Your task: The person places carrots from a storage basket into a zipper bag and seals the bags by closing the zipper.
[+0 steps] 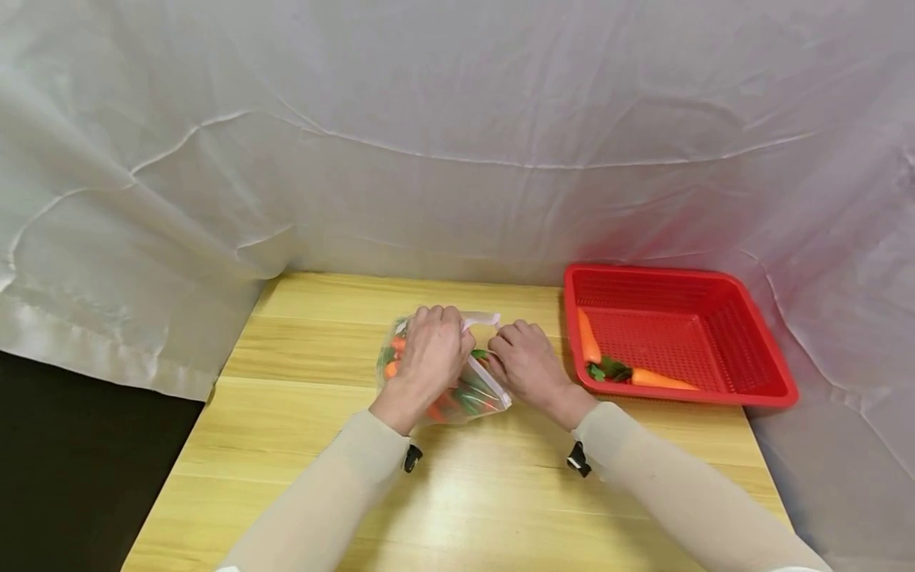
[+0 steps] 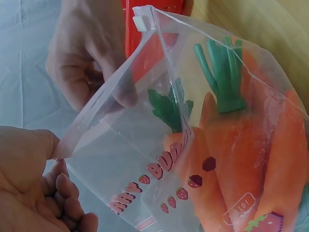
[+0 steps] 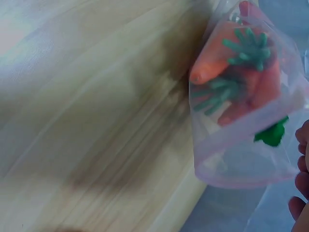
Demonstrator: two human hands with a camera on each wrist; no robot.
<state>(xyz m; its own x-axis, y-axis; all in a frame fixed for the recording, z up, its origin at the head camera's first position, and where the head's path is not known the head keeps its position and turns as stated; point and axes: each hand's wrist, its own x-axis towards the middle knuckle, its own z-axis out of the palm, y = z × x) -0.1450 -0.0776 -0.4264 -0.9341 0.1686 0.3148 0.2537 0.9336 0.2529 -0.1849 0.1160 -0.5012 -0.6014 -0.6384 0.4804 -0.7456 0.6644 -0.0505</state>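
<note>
A clear zip bag (image 1: 468, 397) with printed pink letters and strawberries lies on the table, its mouth partly spread. Inside are several toy carrots (image 2: 241, 154) with green tops. My left hand (image 1: 432, 353) reaches over the bag; in the left wrist view its thumb and finger pinch the bag's rim. At the mouth, my right hand (image 1: 529, 361) curls its fingers on the rim's other side, with a fingertip showing through the film in the left wrist view. A white slider (image 2: 140, 23) sits at one end of the zip strip. In the right wrist view, the right fingers (image 3: 301, 179) show only partly.
To the right stands a red plastic basket (image 1: 768, 357) with two carrots (image 1: 661, 380) along its near left side. Pale cloth (image 1: 457, 159) hangs behind and beside the wooden table (image 1: 286, 453). A dark area (image 1: 79, 453) lies beyond the table's left edge.
</note>
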